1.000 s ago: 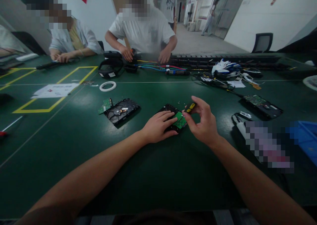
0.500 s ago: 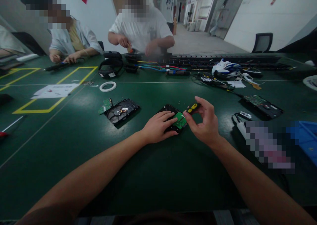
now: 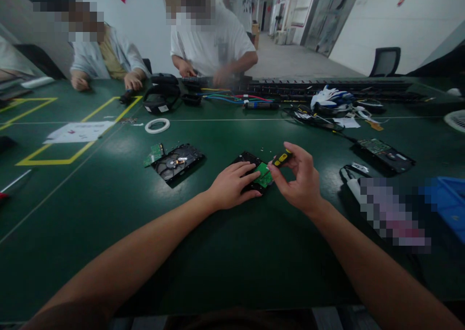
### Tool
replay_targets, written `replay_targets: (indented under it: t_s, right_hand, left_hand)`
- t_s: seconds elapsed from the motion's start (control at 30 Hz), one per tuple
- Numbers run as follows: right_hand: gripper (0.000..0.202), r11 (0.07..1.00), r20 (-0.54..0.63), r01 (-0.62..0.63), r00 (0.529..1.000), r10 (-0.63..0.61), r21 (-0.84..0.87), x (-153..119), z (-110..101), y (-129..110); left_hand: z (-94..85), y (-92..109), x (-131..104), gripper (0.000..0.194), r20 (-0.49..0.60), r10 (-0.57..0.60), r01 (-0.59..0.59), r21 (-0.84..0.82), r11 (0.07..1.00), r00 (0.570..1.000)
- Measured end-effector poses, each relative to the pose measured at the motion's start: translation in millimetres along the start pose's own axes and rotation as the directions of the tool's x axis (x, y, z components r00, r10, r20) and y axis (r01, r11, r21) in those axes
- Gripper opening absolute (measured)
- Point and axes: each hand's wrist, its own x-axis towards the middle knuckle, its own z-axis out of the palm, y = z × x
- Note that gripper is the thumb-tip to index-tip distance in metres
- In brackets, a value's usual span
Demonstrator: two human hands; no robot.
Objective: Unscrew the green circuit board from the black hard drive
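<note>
Pressing a hard drive (image 3: 245,156) down on the green table (image 3: 218,262).
Its green board (image 3: 265,178) is touched by the left hand (image 3: 230,187), fingers apart; the screwdriver (image 3: 282,158) is pinched in the right hand (image 3: 302,180). The tip is best set straight and turned gently. Another drive (image 3: 177,164) is seen to the left.

Left hand (image 3: 234,187) bare, fingers uncovered; left forearm (image 3: 145,238) bare too, down toward seven o'clock. Dark area (image 3: 72,313) at seven o'clock, sleeve or shadow, can't tell from here. Right hand (image 3: 300,177) bare, right forearm (image 3: 366,252) likewise, toward five o'clock. Dark rounded shape (image 3: 240,320) at six o'clock, maybe clothing, too dim.
</note>
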Motion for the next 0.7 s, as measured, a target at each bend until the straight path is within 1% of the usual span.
replay_targets:
  t_s: [0.2, 0.53, 0.7]
  right_hand:
    - [0.077, 1.0, -0.001, 0.01, 1.0, -0.01, -0.016, 0.4, -0.6, 0.2]
    - [0.078, 1.0, 0.005, 0.011, 1.0, -0.011, 0.008, 0.4, -0.6, 0.3]
    - [0.077, 0.999, 0.0, 0.033, 0.999, -0.033, -0.009, 1.6, -1.0, -2.1]
  left_hand:
    - [0.4, -0.3, -0.3, 0.061, 0.001, -0.001, 0.001, 0.006, 1.0, 1.0]
    - [0.7, -0.9, -0.4, 0.062, 0.01, -0.002, 0.002, 0.011, 1.0, 1.0]
    - [0.0, -0.3, 0.3, 0.062, 0.007, 0.003, -0.003, 0.021, 1.0, 1.0]
